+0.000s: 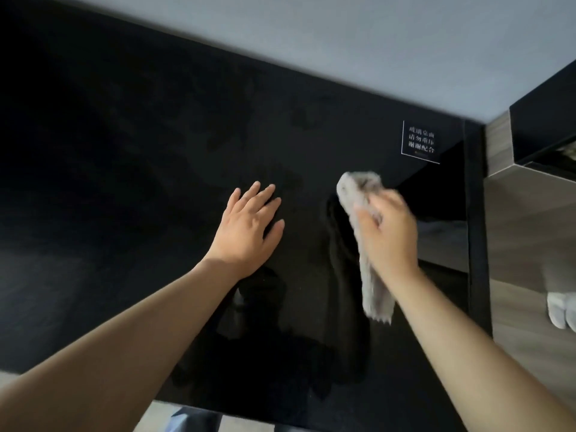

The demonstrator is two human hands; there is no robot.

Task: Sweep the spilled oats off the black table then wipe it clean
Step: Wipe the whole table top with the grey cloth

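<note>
**A:** Where are the person's hands?

**B:** Both reach out over the glossy black glass surface (124, 157). The left grip (249, 226) lies flat, palm down, with its fingers straight and slightly spread. It rests on the glass near the middle and holds nothing.

**A:** And the other one?

**B:** The right grip (388, 232) is curled round a fluffy grey-beige cloth (355, 187) that is bunched into a long roll. One end sticks out beyond the fingers toward the far right corner. The other trails back past the wrist and hangs beside the forearm. That hand is a little blurred.

**A:** Is the cloth down on the glass?

**B:** Its far end looks level with the glass, but whether it presses there cannot be told. Its dark reflection lies just beside it.

**A:** What else is on the surface?

**B:** A small square black label with white Chinese characters (420, 141) sits in the far right corner, just beyond the cloth. Faint dull smears show on the glass beyond the left grip. Any oat grains are too small to make out in the dim sheen.

**A:** And around it?

**B:** A plain grey wall (374, 42) runs along the far edge. A wood-grain cabinet (498, 145) stands to the right above a pale wooden floor (523, 244). Something white (558, 310) lies on that floor, too unclear to name.
</note>
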